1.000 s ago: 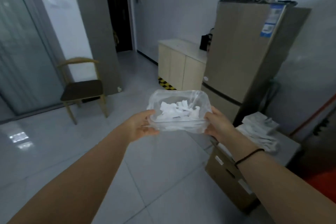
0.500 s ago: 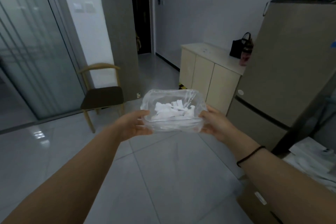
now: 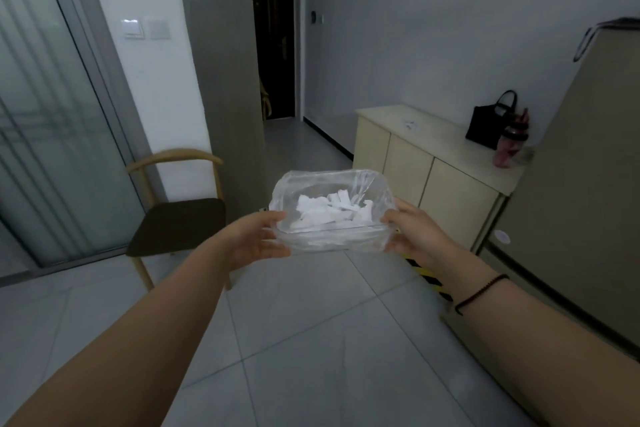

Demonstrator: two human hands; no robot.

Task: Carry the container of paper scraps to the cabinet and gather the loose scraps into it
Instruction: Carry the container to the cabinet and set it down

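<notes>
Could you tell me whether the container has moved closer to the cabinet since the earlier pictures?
Yes. The container, held in both hands, now sits nearer the cabinet, which looms larger ahead to its right.

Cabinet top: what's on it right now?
On the cabinet: a few white scraps, a black bag, a pink bottle. Its far right end is hidden behind the fridge.

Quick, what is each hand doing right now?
Left hand: holding the left end of the container.
Right hand: holding its right end.
</notes>
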